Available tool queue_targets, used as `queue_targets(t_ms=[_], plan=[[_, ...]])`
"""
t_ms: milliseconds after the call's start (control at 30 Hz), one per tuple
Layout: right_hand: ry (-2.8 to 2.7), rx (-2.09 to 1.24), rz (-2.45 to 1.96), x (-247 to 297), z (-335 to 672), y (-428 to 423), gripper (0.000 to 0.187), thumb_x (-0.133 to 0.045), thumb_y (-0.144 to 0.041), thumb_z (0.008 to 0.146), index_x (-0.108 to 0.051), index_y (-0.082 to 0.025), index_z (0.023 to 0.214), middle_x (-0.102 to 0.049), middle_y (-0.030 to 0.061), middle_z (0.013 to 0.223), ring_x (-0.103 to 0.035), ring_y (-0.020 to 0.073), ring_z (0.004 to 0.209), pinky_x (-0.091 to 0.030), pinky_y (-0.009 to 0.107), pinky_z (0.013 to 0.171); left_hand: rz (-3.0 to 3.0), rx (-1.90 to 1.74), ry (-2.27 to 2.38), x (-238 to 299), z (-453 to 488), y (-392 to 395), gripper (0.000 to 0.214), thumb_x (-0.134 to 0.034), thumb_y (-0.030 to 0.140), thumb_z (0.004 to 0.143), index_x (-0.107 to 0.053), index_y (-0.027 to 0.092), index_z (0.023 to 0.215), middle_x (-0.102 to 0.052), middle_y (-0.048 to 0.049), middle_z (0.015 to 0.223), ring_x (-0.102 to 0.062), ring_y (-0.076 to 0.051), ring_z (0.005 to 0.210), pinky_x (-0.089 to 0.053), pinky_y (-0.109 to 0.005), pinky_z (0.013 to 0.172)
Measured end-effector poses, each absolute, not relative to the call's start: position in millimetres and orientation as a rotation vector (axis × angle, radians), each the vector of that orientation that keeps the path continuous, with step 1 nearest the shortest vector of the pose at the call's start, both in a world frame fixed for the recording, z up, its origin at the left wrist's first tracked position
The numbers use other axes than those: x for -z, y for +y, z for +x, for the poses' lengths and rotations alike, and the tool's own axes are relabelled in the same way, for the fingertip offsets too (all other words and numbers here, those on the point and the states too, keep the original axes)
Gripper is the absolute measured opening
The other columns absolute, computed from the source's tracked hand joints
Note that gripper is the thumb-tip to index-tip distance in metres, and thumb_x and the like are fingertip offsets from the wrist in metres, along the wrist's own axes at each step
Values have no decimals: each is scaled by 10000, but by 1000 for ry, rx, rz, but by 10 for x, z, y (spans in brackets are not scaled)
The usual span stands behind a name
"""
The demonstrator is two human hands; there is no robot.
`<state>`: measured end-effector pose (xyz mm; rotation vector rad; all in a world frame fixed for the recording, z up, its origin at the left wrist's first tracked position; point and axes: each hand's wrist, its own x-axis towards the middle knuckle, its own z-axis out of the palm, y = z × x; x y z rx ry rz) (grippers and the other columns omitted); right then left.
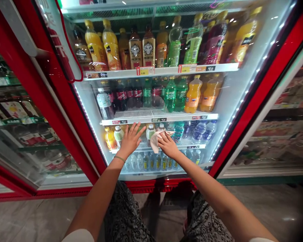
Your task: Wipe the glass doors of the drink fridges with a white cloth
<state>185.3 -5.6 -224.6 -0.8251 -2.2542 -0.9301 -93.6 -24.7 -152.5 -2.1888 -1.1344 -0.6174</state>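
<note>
My left hand [132,139] is spread with its fingers apart, in front of the third visible shelf of a lit drinks cooler. Its fingertips reach up to just below the price strip [155,120]. A beige-pink cloth [155,142] is under my right hand [167,144], its loose corner hanging to the left. The fingers of that hand press on the cloth. Around the hands are white-capped bottles [118,134], an orange juice bottle [109,138] and blue bottles [200,130]. I cannot tell whether the hands touch glass or reach between the shelves.
Red frames [87,134] border the cooler, with a grey handle [20,30] at upper left. A red cord [70,50] hangs by the top shelf. Yellow juice bottles [111,43] stand up high. Another cooler [27,134] is at left. My legs [127,211] stand close to the red base.
</note>
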Motion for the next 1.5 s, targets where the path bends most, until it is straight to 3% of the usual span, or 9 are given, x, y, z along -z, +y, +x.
queue_targets(t_ms=[100,267,500,700,933,1133,1300,1433,1500], plan=[[-2186,901,-924,2275,1972,-61,322,-542,-111,916,-709,-235,1161,-672,73,1314,-414,281,1466,-316,572,1227,-2215,639,-1101,1601,-1018,-232,808,-653,351,933,-236,307,1623,-228,-87,1702,-133,-301,1593,-104,-593,1279],[-1862,812,-1166,2089,1763,46,395,-574,-188,909,-662,-210,1294,-588,142,1435,-205,380,1558,-202,670,1247,-2206,791,-1182,1869,-999,-177,767,-633,442,943,-278,316,1611,-240,-98,1697,-149,-324,1589,-63,-637,1270],[-2255,738,-1001,2405,1674,-27,280,-558,-357,978,-701,-288,1209,-670,36,1358,-366,291,1504,-134,582,1294,-2236,848,-1212,2188,-1095,-92,635,-576,383,980,-365,338,1578,-329,-79,1665,-211,-312,1575,-107,-614,1278],[-1833,852,-1046,2181,1332,113,299,-566,-285,973,-685,-226,1241,-585,105,1475,-108,362,1591,-38,717,1261,-2131,964,-1184,2457,-1243,-7,580,-606,367,966,-459,348,1527,-444,-79,1601,-323,-316,1536,-185,-603,1272],[-2267,892,-638,2572,1270,116,294,-523,-139,997,-694,-329,1142,-721,-47,1276,-435,172,1473,-210,519,1306,-2034,1067,-1218,2703,-1565,-107,531,-639,317,946,-547,280,1468,-541,-129,1515,-411,-325,1487,-296,-584,1244],[-1949,752,-1070,2291,864,141,273,-577,-237,944,-667,-274,1199,-586,66,1470,-216,358,1564,-58,715,1265,-1874,1104,-1319,2637,-1668,-119,552,-709,366,894,-577,298,1425,-527,-153,1467,-407,-373,1465,-318,-633,1210],[-2113,851,-888,2246,722,113,212,-567,-277,953,-668,-296,1139,-635,37,1394,-295,328,1527,-75,671,1282,-1768,1159,-1347,2561,-1746,-135,546,-723,370,882,-574,259,1396,-443,-185,1462,-382,-394,1451,-334,-633,1193],[-1866,731,-1068,2147,587,156,278,-612,-272,916,-668,-250,1188,-562,97,1473,-203,417,1550,-47,742,1254,-1752,1173,-1346,2557,-1813,-128,572,-709,346,890,-525,260,1424,-422,-180,1443,-386,-395,1433,-360,-630,1175],[-1971,705,-1005,2101,460,177,341,-618,-252,910,-648,-272,1249,-552,69,1494,-225,397,1549,-65,718,1270,-1746,1182,-1362,2565,-1847,-129,590,-703,332,890,-501,263,1440,-411,-178,1440,-390,-397,1425,-379,-624,1165]])
